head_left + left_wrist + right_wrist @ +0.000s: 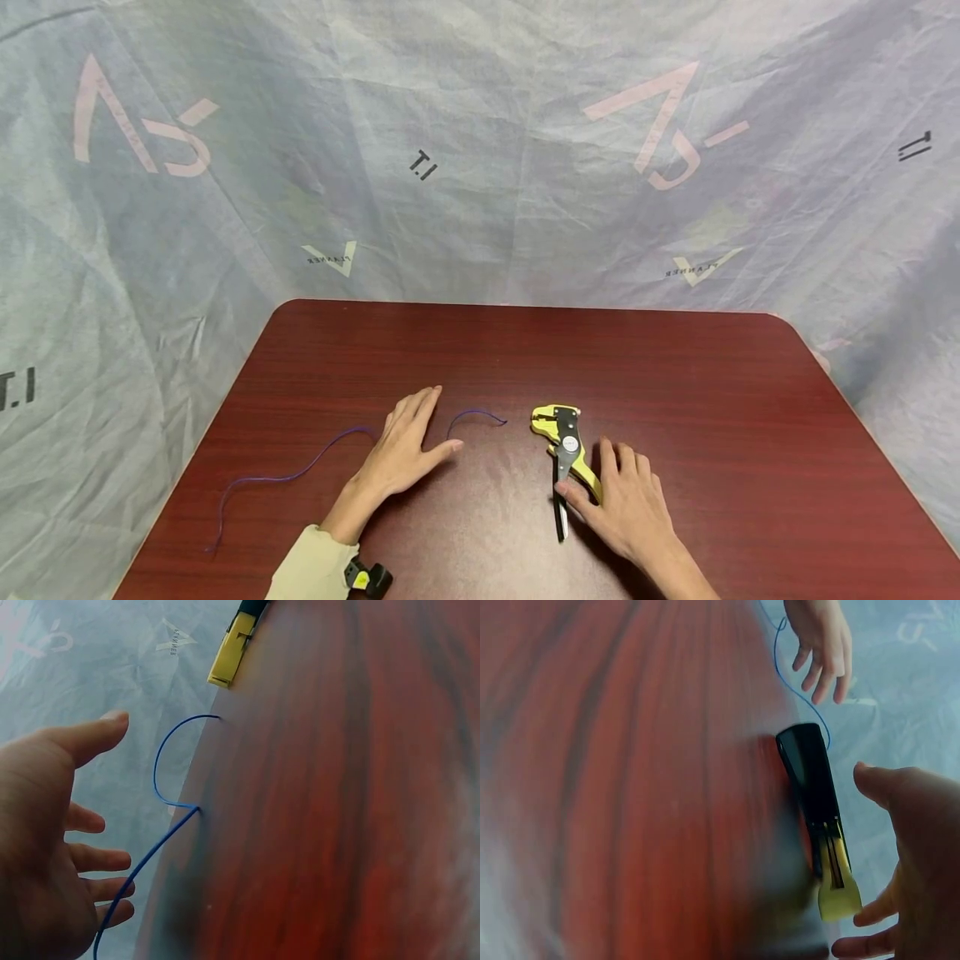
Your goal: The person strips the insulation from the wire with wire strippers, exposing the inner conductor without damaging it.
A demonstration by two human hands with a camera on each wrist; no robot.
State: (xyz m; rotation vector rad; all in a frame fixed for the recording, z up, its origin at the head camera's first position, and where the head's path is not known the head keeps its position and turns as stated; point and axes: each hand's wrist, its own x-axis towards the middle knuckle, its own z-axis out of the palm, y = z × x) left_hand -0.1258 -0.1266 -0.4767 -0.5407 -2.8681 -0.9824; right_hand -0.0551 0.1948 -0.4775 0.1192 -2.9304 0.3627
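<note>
A wire stripper (570, 444) with a yellow and black body lies on the table, its yellow head pointing away from me. My right hand (633, 504) is beside its handles, fingers spread and relaxed. In the right wrist view the thumb stands apart from the black handle (814, 780), while the fingertips are right at the yellow handle end (840, 900). A thin blue-purple wire (285, 478) curves across the left part of the table. Over its middle section my left hand (401, 454) hovers with straight fingers, hiding part of the wire. One wire end points toward the stripper head.
The dark red wooden table (675, 375) has rounded far corners. A grey-white printed sheet (480, 208) hangs behind it and along its sides. A black wrist device (367, 577) sits at the left sleeve (315, 567).
</note>
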